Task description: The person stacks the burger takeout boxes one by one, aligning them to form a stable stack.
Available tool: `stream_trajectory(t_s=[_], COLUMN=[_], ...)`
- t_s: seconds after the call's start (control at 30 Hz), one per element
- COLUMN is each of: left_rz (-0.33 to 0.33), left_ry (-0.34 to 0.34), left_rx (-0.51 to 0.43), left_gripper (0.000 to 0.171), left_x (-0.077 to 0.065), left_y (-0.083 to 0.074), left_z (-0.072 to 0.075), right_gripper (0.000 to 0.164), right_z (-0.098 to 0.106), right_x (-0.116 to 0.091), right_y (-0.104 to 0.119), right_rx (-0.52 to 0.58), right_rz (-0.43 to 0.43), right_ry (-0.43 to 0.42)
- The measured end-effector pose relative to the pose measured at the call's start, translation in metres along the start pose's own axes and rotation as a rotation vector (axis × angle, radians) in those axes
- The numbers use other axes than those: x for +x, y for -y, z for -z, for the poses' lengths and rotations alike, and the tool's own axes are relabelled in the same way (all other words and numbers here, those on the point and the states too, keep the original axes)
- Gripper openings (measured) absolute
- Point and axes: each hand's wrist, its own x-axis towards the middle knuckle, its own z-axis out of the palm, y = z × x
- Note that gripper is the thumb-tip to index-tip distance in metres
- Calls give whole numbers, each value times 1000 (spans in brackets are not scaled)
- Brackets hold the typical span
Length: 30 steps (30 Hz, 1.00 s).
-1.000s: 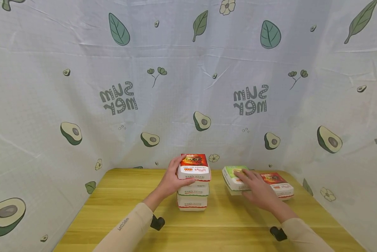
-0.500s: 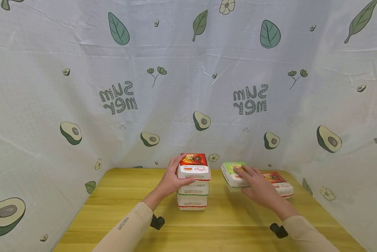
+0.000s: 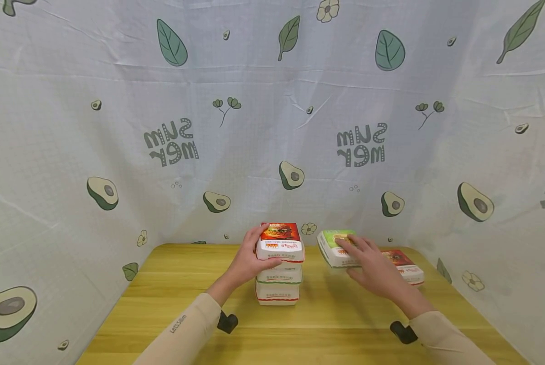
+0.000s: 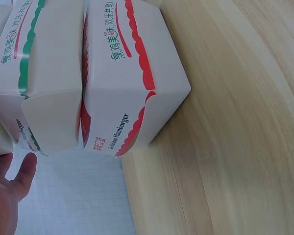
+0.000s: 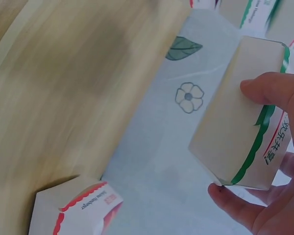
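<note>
Three burger boxes stand stacked at the table's middle. My left hand (image 3: 246,261) grips the top one, a red-topped burger box (image 3: 280,244), from its left side, thumb along the front. Below it sit a green-trimmed burger box (image 4: 49,63) and a red-trimmed burger box (image 4: 132,63). To the right of the stack, my right hand (image 3: 376,268) holds a green-topped burger box (image 3: 335,248) above the table. In the right wrist view its thumb presses the underside of that green-trimmed box (image 5: 230,117), which is tilted, with fingers at its far side.
Another red-topped burger box (image 3: 404,268) rests on the wooden table (image 3: 272,334) at the right, partly behind my right hand. A patterned cloth (image 3: 254,126) hangs behind the table. Two black objects (image 3: 227,322) show beside the forearms.
My right hand has raised the green-topped box off the table and shifted it slightly left, away from the red-topped box at the right. The left hand and the stack have stayed put.
</note>
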Motion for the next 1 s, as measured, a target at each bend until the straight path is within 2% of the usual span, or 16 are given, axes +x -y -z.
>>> stream_trajectory(t_s=[0.7,1.0], left_rz=[-9,-2], left_ry=[-5,-3], left_rx=[7,7], left_gripper=[94,95], left_x=[0,0], left_y=[1,1], left_z=[0,1], right_gripper=[79,79], right_z=[18,29], right_x=[12,21], right_y=[16,22], right_rx=[-13,-21], right_rz=[-43,11], right_ry=[11,-26])
